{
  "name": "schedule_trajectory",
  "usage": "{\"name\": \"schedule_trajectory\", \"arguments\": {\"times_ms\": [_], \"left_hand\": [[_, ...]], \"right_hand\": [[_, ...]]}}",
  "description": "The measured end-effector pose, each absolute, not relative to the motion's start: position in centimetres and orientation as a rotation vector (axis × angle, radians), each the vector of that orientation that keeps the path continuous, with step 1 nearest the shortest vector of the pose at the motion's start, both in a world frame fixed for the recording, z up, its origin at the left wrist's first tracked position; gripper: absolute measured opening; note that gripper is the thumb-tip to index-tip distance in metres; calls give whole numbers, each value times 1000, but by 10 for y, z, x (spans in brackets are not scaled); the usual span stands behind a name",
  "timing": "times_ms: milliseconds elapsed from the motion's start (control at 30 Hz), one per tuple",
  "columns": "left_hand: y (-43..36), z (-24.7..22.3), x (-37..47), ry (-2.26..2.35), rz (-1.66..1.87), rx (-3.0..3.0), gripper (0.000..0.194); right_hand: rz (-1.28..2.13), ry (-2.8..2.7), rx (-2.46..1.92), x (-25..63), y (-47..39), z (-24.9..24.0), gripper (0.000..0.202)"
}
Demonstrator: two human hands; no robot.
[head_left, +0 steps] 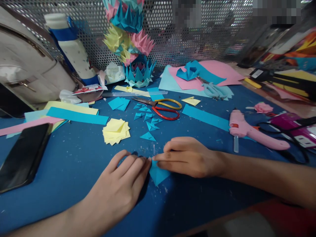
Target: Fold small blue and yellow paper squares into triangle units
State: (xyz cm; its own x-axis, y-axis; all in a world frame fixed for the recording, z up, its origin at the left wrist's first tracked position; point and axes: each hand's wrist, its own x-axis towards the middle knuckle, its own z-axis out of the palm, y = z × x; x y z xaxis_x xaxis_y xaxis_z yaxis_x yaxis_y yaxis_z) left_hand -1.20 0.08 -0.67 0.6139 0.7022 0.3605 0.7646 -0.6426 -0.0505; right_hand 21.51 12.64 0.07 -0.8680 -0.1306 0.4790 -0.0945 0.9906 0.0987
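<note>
A small piece of blue paper (158, 175) with creases lies on the table in front of me, one corner pointing towards me. My left hand (127, 181) has its fingers bent together, the tips pinching at the paper's upper left edge. From the other side my right hand (189, 157) holds the paper down, fingers closed and tips at its top edge. The fingers hide part of the sheet. Just beyond are several small folded blue triangles (148, 136), a stack of yellow paper squares (116, 131) and blue paper squares (119, 103).
Scissors (166, 108) with red and yellow handles lie beyond the triangles. On the right rests a pink glue gun (256, 130); on the left, a black phone (24, 156) and paper strips (77, 114). A paper-flower stack (138, 70) and a bottle (75, 52) stand at the back.
</note>
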Motion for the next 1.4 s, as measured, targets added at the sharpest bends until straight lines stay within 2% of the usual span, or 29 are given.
{"name": "schedule_trajectory", "arguments": {"times_ms": [233, 467, 633, 867, 1133, 1400], "left_hand": [[0, -7, -14, -1220, -479, -2662, 36], [1, -7, -14, -1149, -574, -2767, 34], [1, -7, -14, -1156, -596, -2771, 35], [1, -5, -13, -1172, -521, -2799, 39], [0, -5, -14, -1166, -519, -2801, 37], [2, -2, -13, -1244, -459, -2861, 41]], "right_hand": [[-2, -2621, 137, 214, 127, -2, 8], [21, -2615, 133, 212, 128, -4, 10], [235, -2701, 47, 213, 129, 3, 17], [476, -2767, -10, 214, 134, 8, 13], [500, -2749, -102, 214, 133, 10, 30], [447, -2764, -61, 214, 137, 8, 34]]}}
